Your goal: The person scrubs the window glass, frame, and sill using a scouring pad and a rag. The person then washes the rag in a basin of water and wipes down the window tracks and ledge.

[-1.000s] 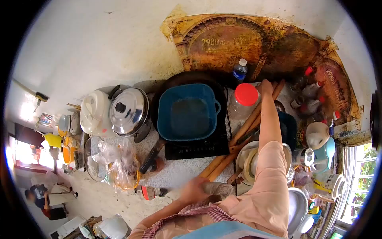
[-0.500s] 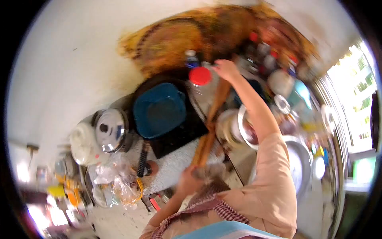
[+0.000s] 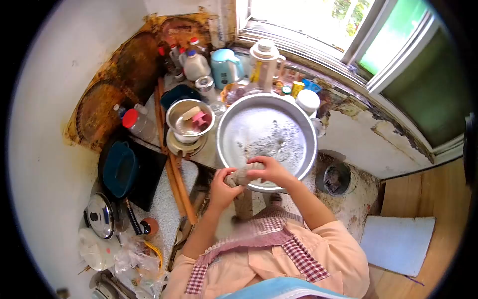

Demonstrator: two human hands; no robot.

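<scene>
A grey cloth point(image 3: 242, 175) is held between both hands at the near rim of a wide metal basin point(image 3: 303, 130). The left hand point(image 3: 220, 187) is closed round the cloth's near, left end; the right hand point(image 3: 269, 169) is closed over its far, right end, fingers curled down on top. The two hands are nearly touching – the cloth is bunched into a short roll between them.

Long axis of the roll: roughly left to right across the body, tilted slightly, the right end lying over the basin's edge and the left end just outside it. Below the hands a pale blurred streak is seen hanging from the cloth; whether it is water or a loose tail of cloth cannot be told.

The basin lies directly ahead of the hands, the right hand being the nearer to its inside. Soapy water with foam is seen in it.

Left of the hands – a pair of long wooden sticks point(image 3: 174, 174) laid along the counter point(image 3: 169, 199), and beyond them a small steel bowl point(image 3: 189, 117) on a plate. Farther left, a blue pot point(image 3: 119, 168) on a black hob. Ahead of the basin, bottles and a teal kettle point(image 3: 225, 67) stand by the window.
</scene>
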